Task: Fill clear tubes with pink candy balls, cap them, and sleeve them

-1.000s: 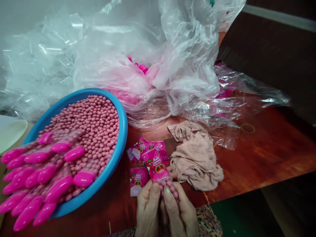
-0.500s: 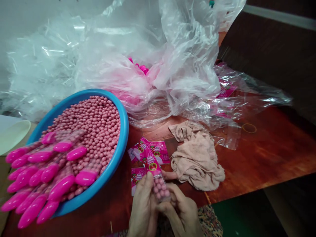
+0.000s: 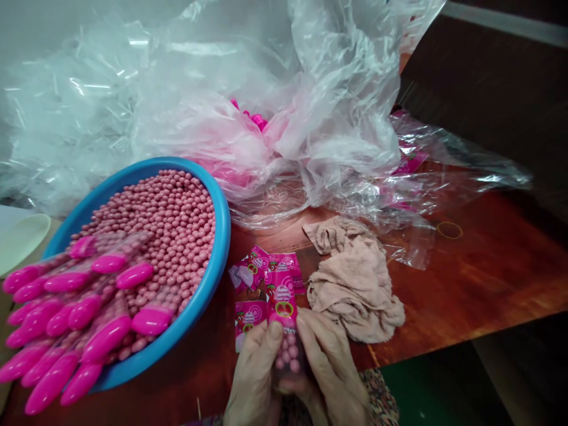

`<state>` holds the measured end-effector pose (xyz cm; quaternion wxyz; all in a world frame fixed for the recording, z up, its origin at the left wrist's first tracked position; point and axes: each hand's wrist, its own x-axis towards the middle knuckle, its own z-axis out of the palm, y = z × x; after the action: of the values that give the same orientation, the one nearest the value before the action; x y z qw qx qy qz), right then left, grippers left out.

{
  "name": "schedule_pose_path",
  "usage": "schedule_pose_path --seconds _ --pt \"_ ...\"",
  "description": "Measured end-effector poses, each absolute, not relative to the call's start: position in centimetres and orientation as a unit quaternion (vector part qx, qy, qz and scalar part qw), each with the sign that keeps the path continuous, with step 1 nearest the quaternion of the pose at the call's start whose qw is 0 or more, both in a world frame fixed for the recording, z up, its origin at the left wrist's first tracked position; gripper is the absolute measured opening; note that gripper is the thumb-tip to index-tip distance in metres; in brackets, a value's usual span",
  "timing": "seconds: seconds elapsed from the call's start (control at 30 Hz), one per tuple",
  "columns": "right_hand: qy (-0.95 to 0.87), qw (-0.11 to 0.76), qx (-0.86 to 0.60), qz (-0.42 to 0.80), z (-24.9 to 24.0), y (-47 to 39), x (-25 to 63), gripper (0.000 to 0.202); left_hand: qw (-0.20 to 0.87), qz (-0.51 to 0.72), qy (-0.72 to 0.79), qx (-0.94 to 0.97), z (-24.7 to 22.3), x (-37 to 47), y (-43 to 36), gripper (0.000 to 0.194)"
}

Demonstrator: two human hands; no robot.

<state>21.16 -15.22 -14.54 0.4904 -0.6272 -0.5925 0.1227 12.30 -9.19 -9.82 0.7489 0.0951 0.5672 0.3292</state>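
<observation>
Between both hands, close to the table's front edge, is a small clear container of pink balls. My left hand grips its left side, thumb on top. The fingers of my right hand close round its right side; some fingers are hidden underneath. A pink printed label lies at the container's far end, by the fingertips of both hands. More pink printed labels lie on the table just beyond. Left of my hands stands a blue basin full of pink balls, with several pink-capped clear tubes on top.
Behind the basin are heaped clear plastic tubes and a large plastic bag with pink pieces inside. A crumpled beige cloth lies to the right. Farther right are clear wrapping and a rubber band.
My right fingers have moved up along the container to its label end. The label has turned from a slant to nearly straight and lies flatter. The view has shifted slightly.
</observation>
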Motion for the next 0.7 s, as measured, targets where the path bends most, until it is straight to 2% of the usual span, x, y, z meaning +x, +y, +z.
schedule_pose_path --seconds 0.17,0.33,0.53,0.7 --pt "-0.596 0.494 -0.622 0.112 -14.2 -15.4 22.1 0.043 0.771 0.330 0.542 0.060 -9.9 12.6 -9.8 0.031" --pt "-0.568 0.525 -0.620 0.135 -15.1 -15.9 22.3 0.047 0.815 0.308 0.488 0.044 -11.0 12.9 -10.5 0.029" --pt "-0.557 0.551 -0.596 0.176 -14.9 -15.2 22.2 0.045 0.792 0.324 0.513 0.070 -12.2 11.6 -10.7 0.027" --pt "-0.552 0.579 -0.567 0.193 -14.5 -15.0 22.1 0.040 0.820 0.296 0.487 0.041 -12.3 10.8 -11.3 0.027"
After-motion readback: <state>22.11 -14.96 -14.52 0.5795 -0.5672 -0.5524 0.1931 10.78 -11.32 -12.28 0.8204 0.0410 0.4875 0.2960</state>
